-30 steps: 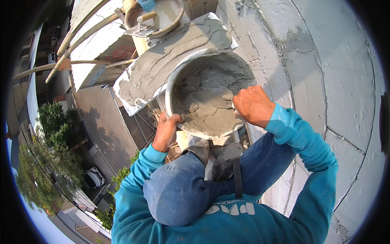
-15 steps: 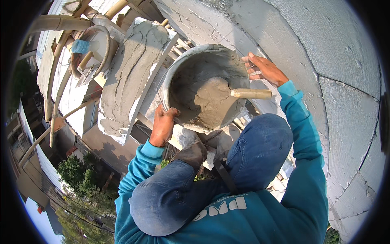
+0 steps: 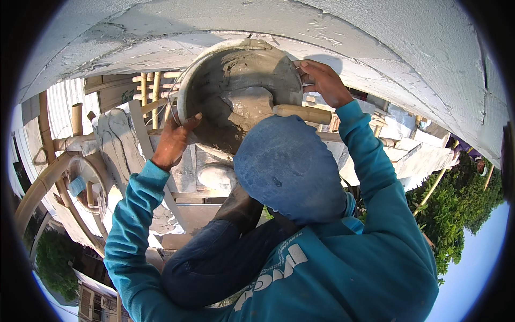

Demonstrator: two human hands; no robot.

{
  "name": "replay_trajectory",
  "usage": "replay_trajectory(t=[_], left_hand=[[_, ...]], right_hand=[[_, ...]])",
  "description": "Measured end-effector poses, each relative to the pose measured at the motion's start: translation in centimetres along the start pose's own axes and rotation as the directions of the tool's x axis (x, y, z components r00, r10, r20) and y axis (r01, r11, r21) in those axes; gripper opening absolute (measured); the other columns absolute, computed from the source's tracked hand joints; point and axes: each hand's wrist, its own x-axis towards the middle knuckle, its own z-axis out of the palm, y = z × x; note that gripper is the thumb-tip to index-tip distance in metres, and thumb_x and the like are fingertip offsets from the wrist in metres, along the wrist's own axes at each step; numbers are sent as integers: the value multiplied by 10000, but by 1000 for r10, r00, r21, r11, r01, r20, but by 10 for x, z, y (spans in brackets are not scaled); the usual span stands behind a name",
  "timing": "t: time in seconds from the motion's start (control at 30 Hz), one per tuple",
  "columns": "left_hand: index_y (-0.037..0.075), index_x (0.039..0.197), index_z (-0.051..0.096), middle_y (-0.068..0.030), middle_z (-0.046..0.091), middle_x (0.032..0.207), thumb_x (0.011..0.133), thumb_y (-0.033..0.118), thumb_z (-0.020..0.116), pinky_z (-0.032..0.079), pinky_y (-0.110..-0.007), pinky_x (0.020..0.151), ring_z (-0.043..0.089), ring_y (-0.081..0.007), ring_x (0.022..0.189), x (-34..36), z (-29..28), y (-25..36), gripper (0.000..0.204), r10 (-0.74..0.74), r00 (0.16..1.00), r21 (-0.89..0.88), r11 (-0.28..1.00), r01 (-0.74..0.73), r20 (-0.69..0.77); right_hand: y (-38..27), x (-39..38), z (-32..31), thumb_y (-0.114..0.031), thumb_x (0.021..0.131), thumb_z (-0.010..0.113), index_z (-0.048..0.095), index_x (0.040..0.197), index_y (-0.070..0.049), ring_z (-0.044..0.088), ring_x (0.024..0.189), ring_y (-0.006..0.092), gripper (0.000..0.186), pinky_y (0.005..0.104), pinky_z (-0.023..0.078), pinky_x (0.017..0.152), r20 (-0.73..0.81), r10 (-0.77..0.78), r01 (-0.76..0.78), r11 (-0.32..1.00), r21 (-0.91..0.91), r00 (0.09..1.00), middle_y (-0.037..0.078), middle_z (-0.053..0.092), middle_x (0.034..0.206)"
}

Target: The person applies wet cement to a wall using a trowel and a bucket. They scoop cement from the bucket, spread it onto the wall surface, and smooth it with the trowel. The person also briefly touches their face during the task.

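Note:
A round grey bucket (image 3: 185, 88) with wet mortar (image 3: 212, 121) inside is tilted in front of me, above my knees. My left hand (image 3: 173, 140) grips its left rim, thumb over the edge. At the far right rim my right hand (image 3: 324, 83) is closed on the bucket, its fingertips partly hidden. A tool with a thick, light wooden handle (image 3: 304, 114) lies in the bucket, its head buried in or coated with mortar, the handle sticking out to the right over my raised knee.
A grey block wall (image 3: 386, 43) curves across the far side, close to the bucket. To the left stand a mortar-covered board (image 3: 119, 142), bamboo poles (image 3: 35, 190) and a worn container (image 3: 99, 166) with tools. Planks lie below me; trees (image 3: 456, 206) show beyond, far down.
My view has swung round to the right, so the wall now spans the far side. The bucket, still in both hands, sits farther up and left in view, and my right knee now overlaps its near edge.

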Motion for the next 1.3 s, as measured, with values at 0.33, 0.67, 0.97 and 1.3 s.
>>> replay_trajectory(t=[0.33,0.67,0.97,1.3], left_hand=[[-44,1001,647,-129,668,755,904,318,612,486,-372,677,627,-208,712,77,113,11,376,151,929,479,822,-308,339],[-32,1222,560,-243,614,1137,838,527,627,463,-444,893,616,-369,1022,102,277,-22,682,-272,724,566,801,-195,634],[-28,1222,561,-253,619,1121,855,491,617,466,-446,881,614,-384,1013,120,331,-109,638,-245,606,563,716,-414,757],[-23,1222,562,-264,624,1103,874,451,606,469,-449,867,611,-401,1003,135,318,-101,589,-126,589,487,711,-507,798]], right_hand=[[69,-89,-94,-339,916,580,647,1131,-56,591,848,123,361,273,502,726,-419,58,-7,993,121,906,27,629,978],[129,-236,-171,-413,880,656,661,1088,-116,598,820,112,363,271,478,662,-745,218,-166,975,145,630,3,638,967],[293,-347,-213,-526,849,602,568,1191,-112,627,849,222,538,381,536,678,-724,451,-318,890,326,521,71,644,1018],[270,-316,-182,-335,925,518,476,1303,-139,574,939,240,428,416,478,716,-716,616,-568,734,372,328,84,590,1095]])
